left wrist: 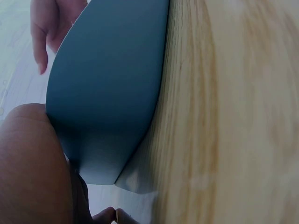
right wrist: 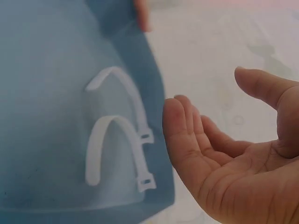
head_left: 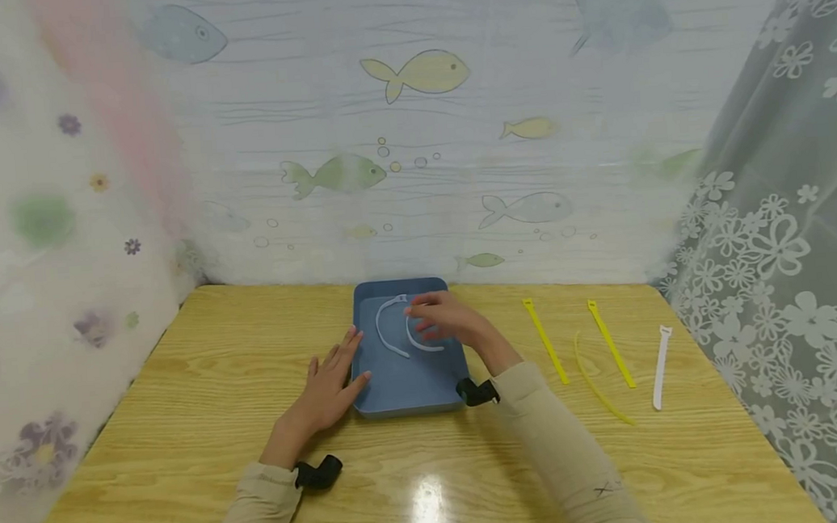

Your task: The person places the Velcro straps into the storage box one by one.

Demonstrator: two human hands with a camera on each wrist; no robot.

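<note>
A blue tray (head_left: 406,392) lies on the wooden table (head_left: 183,440) and holds two curved white ties (head_left: 389,336). My left hand (head_left: 328,385) rests flat against the tray's left edge with straight fingers; the left wrist view shows the tray's outer wall (left wrist: 107,93) close up. Above the tray's right half hovers my right hand (head_left: 446,316), its fingers relaxed and holding nothing. In the right wrist view the open palm (right wrist: 233,154) sits beside both white ties (right wrist: 117,140) inside the tray (right wrist: 42,84).
Three yellow ties (head_left: 545,340) (head_left: 610,344) (head_left: 600,385) and one white tie (head_left: 661,366) lie on the table to the right of the tray. Fish-patterned sheets wall the back and left; a lace curtain (head_left: 791,268) hangs on the right.
</note>
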